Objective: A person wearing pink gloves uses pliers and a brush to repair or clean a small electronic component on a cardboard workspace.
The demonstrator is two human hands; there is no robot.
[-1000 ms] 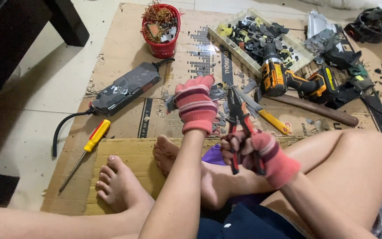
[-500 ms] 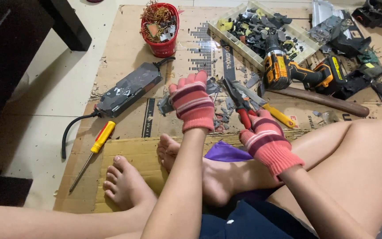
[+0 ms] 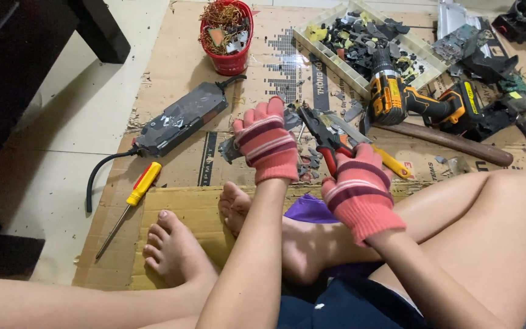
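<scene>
Red-handled pliers (image 3: pixel 327 143) sit clamped in my right hand (image 3: pixel 360 189); my left hand (image 3: pixel 269 146) pinches the scrap (image 3: pixel 231 148). Next, I judge, jaws must bite it squarely.

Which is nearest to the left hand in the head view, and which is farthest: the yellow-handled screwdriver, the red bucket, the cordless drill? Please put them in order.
Measured from the left hand:
1. Cordless drill, to its right on the cardboard.
2. Yellow-handled screwdriver, to its left, near the cardboard's edge.
3. Red bucket, beyond it, at the top of the view.
The first two are nearly equal, so I cannot rank them firmly.
</scene>
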